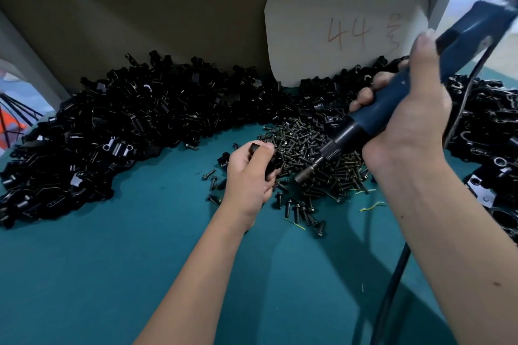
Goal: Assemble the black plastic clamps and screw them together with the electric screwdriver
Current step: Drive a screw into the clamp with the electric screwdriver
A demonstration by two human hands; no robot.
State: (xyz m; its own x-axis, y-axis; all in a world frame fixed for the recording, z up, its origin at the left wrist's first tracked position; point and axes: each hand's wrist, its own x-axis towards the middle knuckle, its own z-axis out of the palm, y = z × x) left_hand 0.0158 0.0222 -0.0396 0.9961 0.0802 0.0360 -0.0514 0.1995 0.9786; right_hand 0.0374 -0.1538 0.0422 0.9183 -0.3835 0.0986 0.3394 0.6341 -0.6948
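My left hand [249,173] grips a black plastic clamp [270,161] just above the teal table, at the left edge of a heap of dark screws [314,159]. My right hand [406,112] holds the blue electric screwdriver [389,101] at a slant. Its metal bit [305,173] points down-left over the screws, a short way right of the clamp and apart from it. A long bank of loose black clamp parts [112,131] lies across the back left.
More black clamp parts [487,134] are piled at the right. A white card [347,28] marked 44 leans on the grey back wall. The screwdriver's black cable [392,288] hangs down past my right forearm. Teal table surface [112,274] spreads in front.
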